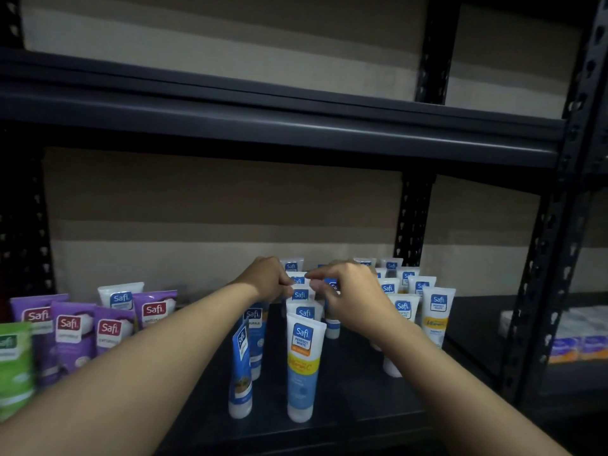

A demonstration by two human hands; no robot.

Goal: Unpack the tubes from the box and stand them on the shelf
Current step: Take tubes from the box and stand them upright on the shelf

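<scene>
Together, both hands reach in over the dark metal shelf board (362, 406). The right hand (352, 294) curls its fingers (317, 276) round a white plastic tube with a blue cap (332, 327), whose cap end shows below the palm. The left hand (268, 279) is curled against the crimped tops of a middle row of white blue-labelled tubes (304, 366); whether it pinches one I cannot tell. Just left of those fingers stand two blue tubes (241, 366), the nearer one tilted. Farther left, past a gap of bare board, are purple tubes (72, 330). Right of the fingers a cluster of white yellow-banded tubes (437, 314) runs close to the black upright post (539, 291). Above the fingers there is open room up to the upper shelf beam (296, 126). Nearer the person, bare board leads to the front edge.
</scene>
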